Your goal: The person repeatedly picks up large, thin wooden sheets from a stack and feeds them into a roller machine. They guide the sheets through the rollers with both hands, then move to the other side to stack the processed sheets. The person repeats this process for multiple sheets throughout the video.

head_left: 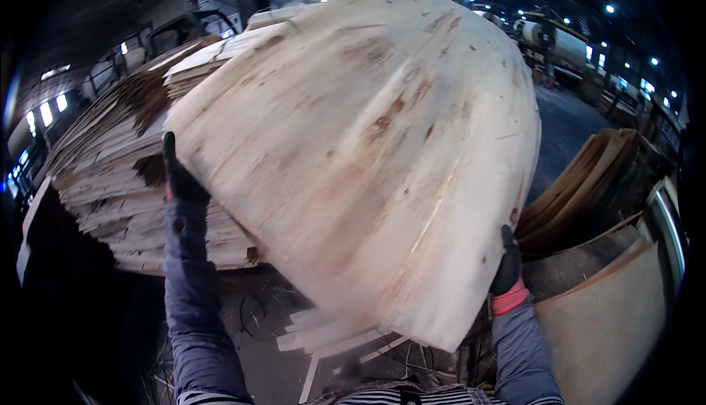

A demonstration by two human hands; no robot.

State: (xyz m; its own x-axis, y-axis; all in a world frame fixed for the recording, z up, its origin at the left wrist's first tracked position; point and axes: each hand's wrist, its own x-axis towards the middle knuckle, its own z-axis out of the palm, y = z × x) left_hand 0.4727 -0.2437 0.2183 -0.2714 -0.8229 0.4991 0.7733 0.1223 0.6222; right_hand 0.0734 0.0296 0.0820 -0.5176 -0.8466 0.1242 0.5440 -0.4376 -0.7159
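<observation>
You hold a broad, thin wood sheet [346,162] raised before you by its left and right edges. It is pale cream, marked with reddish-brown streaks and small dark knots. Its surface ripples gently, its far part spreads away from you, and its blurred near edge slants toward your right.

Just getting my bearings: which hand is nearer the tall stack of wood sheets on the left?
Left. The left hand is in front of the stack, at the left edge of the big sheet; the right hand is at its right edge, farther off.
</observation>
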